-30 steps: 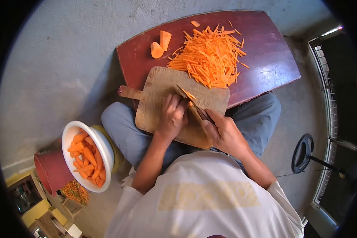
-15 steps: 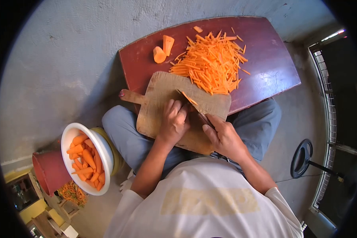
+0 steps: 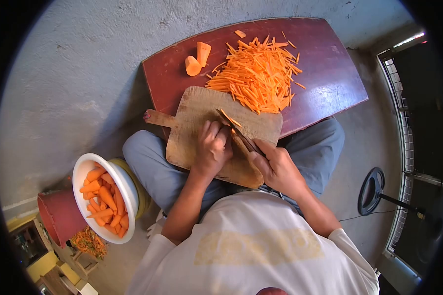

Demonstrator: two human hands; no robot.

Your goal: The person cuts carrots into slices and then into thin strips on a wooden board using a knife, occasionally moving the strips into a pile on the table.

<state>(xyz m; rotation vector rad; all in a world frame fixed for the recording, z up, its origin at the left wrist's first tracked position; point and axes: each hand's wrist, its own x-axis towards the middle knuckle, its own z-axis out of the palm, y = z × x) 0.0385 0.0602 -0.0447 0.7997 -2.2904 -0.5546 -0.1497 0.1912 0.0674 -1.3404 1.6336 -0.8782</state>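
Looking down from the head view, the left hand (image 3: 212, 147) lies on a worn wooden cutting board with a handle (image 3: 189, 130). Its grip is curled closed over a small orange carrot piece (image 3: 233, 131), which is mostly hidden under the fingers. The right hand (image 3: 276, 168) has its grip closed around the handle of a dark slim knife (image 3: 242, 136), with the blade angled across the board just beside the left fingertips. A few thin orange slices (image 3: 229, 117) rest near the blade's tip. The board lies partly on a dark red wooden surface (image 3: 330, 73) that carries a pile of thin orange carrot sticks (image 3: 256, 73) and two orange carrot chunks (image 3: 197, 58). A white round bowl of carrot pieces (image 3: 83, 167) stands well apart on the left.
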